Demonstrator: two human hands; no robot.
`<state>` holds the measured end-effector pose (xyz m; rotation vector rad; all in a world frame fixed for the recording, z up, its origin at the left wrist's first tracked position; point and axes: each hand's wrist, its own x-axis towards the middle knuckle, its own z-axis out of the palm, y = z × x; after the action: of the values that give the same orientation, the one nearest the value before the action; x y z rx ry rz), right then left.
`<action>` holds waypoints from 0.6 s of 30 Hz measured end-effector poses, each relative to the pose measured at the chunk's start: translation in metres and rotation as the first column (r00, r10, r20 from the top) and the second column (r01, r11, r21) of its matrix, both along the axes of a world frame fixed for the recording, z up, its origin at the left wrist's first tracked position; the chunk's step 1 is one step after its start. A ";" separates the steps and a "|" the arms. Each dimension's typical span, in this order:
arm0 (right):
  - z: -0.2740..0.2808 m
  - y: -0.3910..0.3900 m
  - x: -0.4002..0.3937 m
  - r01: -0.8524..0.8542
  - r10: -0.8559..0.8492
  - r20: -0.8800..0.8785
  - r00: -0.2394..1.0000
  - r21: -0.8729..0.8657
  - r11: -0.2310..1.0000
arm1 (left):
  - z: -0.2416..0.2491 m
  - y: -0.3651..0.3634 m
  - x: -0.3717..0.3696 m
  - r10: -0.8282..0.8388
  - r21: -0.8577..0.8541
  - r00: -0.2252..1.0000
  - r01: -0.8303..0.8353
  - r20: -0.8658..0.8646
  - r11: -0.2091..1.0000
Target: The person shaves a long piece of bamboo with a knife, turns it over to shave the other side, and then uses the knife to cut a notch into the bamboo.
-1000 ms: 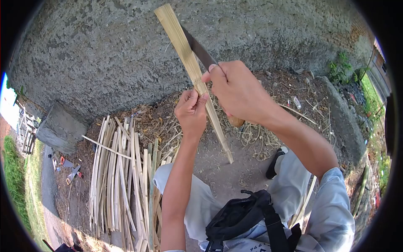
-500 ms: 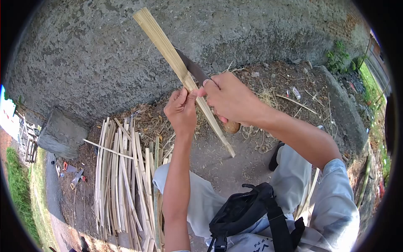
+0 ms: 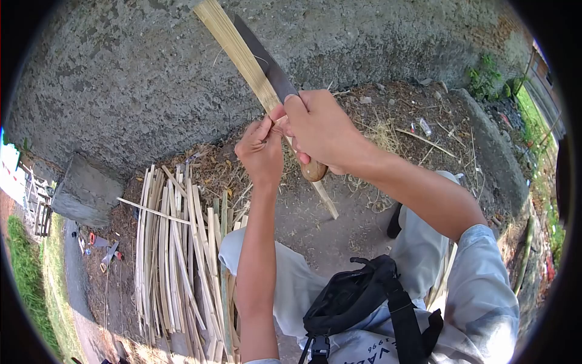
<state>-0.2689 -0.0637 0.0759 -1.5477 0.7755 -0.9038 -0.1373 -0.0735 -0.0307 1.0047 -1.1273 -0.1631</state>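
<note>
My left hand (image 3: 262, 148) pinches a long split bamboo strip (image 3: 239, 51), pale and slanting from the upper left down toward the ground. In my right hand (image 3: 315, 124) is a machete (image 3: 265, 57) with a dark blade and a wooden handle, my fingers wrapped round the grip. The blade lies along the right edge of the strip, its tip pointing up and left. Both hands meet close together at the strip's middle. A thin curled shaving stands off the strip beside the blade.
Many split bamboo strips (image 3: 176, 255) lie piled on the ground at left. Behind rises a rough grey wall (image 3: 151, 79), with a concrete block (image 3: 88, 188) at its left. A handsaw (image 3: 110, 256) lies farther left. Shavings (image 3: 382, 142) litter the soil; a black bag (image 3: 351, 297) hangs at my waist.
My right hand has shifted slightly left, turning the machete so more of its blade shows along the strip. My left hand keeps its pinch in nearly the same place.
</note>
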 end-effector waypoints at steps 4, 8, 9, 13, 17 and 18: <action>-0.011 0.004 -0.004 0.000 0.002 -0.241 0.971 0.010 1.000 | 0.002 0.005 0.013 0.025 0.014 0.999 -0.025 0.027 1.000; -0.003 0.009 -0.006 0.044 -0.046 -0.172 0.984 -0.015 0.999 | -0.002 0.006 0.004 0.030 -0.006 0.999 -0.029 0.035 1.000; -0.004 0.012 -0.005 0.071 -0.081 -0.171 0.982 -0.067 0.995 | -0.004 0.006 0.002 0.038 -0.007 0.999 -0.038 0.036 0.999; -0.032 0.007 -0.016 0.006 0.035 -0.298 0.954 0.135 0.991 | 0.005 0.015 0.005 0.040 0.073 0.999 -0.040 0.004 0.997; -0.024 0.008 -0.019 0.046 -0.035 -0.106 0.994 0.101 0.994 | 0.001 0.006 -0.002 -0.016 0.019 1.000 0.016 -0.007 1.000; -0.028 0.008 -0.021 0.042 -0.029 -0.139 0.990 0.094 0.995 | -0.002 0.005 -0.003 -0.029 0.024 0.999 0.030 -0.038 0.999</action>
<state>-0.2898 -0.0557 0.0483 -1.5259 0.9346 -0.7800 -0.1403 -0.0690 -0.0323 1.0033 -1.1086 -0.2193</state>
